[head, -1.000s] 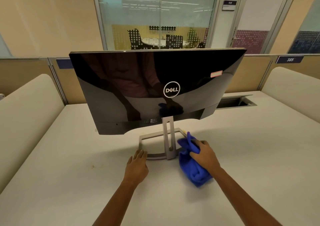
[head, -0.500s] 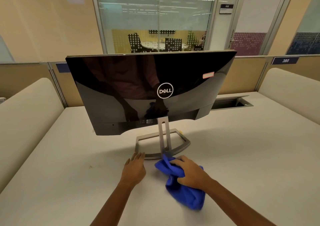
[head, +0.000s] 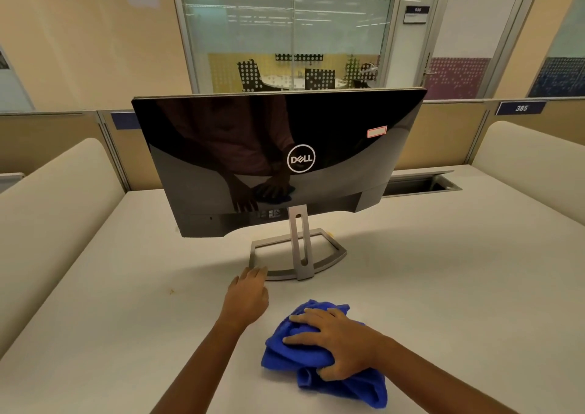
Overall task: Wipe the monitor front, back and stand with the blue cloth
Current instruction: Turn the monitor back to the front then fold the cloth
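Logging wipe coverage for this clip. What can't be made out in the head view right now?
- monitor front: faces away from the camera; only the glossy back shows.
- sticker and small labels on the back: too small to read.
- table under the blue cloth: covered by the cloth and the right hand.
- left hand fingertips at the stand base: contact unclear from this angle.

blue cloth pulled back from stand

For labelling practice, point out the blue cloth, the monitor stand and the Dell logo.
blue cloth point(head: 285, 355): head view, left fold.
monitor stand point(head: 304, 272): head view, upright post's foot.
Dell logo point(head: 301, 159): head view, centre.
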A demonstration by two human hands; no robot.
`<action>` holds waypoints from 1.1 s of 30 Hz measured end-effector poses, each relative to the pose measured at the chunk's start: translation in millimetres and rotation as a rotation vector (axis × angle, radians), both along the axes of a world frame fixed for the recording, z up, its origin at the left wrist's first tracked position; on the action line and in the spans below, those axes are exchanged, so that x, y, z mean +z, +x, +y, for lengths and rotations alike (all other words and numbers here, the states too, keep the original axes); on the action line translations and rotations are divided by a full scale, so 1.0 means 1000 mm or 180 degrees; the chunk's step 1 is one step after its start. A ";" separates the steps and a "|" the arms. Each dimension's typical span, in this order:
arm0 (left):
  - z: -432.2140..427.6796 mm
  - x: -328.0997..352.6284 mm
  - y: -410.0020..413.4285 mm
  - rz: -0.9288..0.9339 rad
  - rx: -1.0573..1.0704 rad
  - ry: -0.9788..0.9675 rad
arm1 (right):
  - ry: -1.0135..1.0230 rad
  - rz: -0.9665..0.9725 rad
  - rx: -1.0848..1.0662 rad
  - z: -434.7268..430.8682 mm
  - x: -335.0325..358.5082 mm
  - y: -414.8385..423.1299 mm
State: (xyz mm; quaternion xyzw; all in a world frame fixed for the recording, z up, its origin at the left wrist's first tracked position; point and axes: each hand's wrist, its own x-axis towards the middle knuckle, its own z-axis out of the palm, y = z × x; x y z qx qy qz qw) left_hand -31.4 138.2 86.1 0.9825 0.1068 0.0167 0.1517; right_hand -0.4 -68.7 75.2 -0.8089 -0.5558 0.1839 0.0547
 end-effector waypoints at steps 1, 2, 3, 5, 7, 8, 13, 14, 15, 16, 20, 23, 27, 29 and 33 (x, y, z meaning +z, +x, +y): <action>-0.001 0.005 0.000 -0.0081 -0.0005 0.0012 | 0.0021 0.0115 -0.0033 -0.001 0.006 0.000; -0.002 0.011 0.001 -0.0173 0.0001 0.0005 | 0.0049 0.0225 -0.0082 -0.002 0.014 0.001; -0.003 0.018 0.002 -0.0262 0.0019 -0.0041 | 0.0096 0.0306 -0.0156 -0.002 0.024 0.002; -0.005 0.037 0.005 -0.0421 0.0056 -0.0158 | 0.0229 0.0335 -0.0387 -0.005 0.048 0.007; -0.006 0.060 0.008 -0.0616 0.0034 -0.0173 | 0.0482 0.0180 -0.0680 -0.007 0.074 0.016; -0.007 0.074 0.009 -0.0756 0.0007 -0.0116 | 0.0650 0.0063 -0.0839 -0.008 0.088 0.021; 0.000 0.143 0.012 -0.2309 -0.0380 0.0426 | 0.1414 -0.0733 -0.1397 -0.014 0.153 0.059; 0.004 0.155 0.013 -0.2556 -0.0398 0.0555 | 0.1545 -0.0867 -0.1501 -0.016 0.165 0.067; 0.007 0.167 0.015 -0.2715 -0.0377 0.0673 | 0.1657 -0.0984 -0.1615 -0.017 0.177 0.074; 0.012 0.179 0.017 -0.2804 -0.0321 0.0789 | 0.1758 -0.1095 -0.1733 -0.017 0.188 0.080; 0.032 0.216 0.026 -0.2760 0.0049 0.1293 | 0.2038 -0.1480 -0.2152 -0.014 0.221 0.100; 0.047 0.233 0.032 -0.2548 0.0279 0.1546 | 0.1938 -0.1594 -0.2345 -0.008 0.237 0.115; 0.059 0.242 0.035 -0.2121 0.0482 0.1671 | 0.1634 -0.1548 -0.2556 0.002 0.252 0.126; 0.062 0.242 0.036 -0.1976 0.0566 0.1667 | 0.1505 -0.1439 -0.2594 0.007 0.254 0.129; 0.062 0.244 0.036 -0.1880 0.0659 0.1676 | 0.1346 -0.1275 -0.2603 0.014 0.248 0.134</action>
